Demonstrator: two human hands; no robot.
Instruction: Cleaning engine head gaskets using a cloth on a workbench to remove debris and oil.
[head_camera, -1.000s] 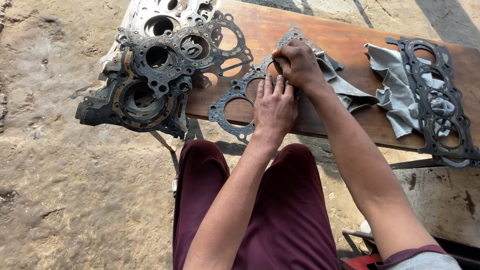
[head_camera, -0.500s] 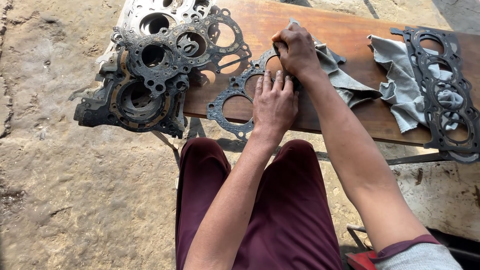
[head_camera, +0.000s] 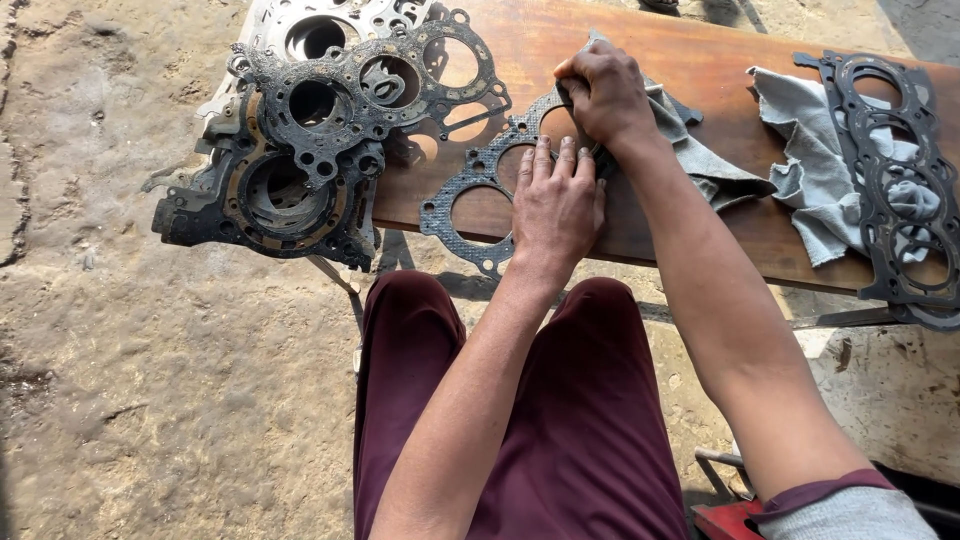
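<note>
Head view, two hands (head_camera: 555, 205) (head_camera: 605, 90), one gasket (head_camera: 480, 195), two rags (head_camera: 815, 165)

From my remote seat, what has shifted over the last second is mostly my right hand (head_camera: 603, 92): a second ago it sat a little lower and further right on the flat dark metal gasket with round bores (head_camera: 480, 200), and it has since slid up and to the left along that gasket, its knuckles now bunched over the upper bore at the edge of the crumpled grey cloth (head_camera: 700, 160). That cloth has been dragged slightly with it, its folds tucked closer under the wrist. The view itself has tilted a touch downward, so the top of the stack of gaskets at the left is cropped more.
</note>
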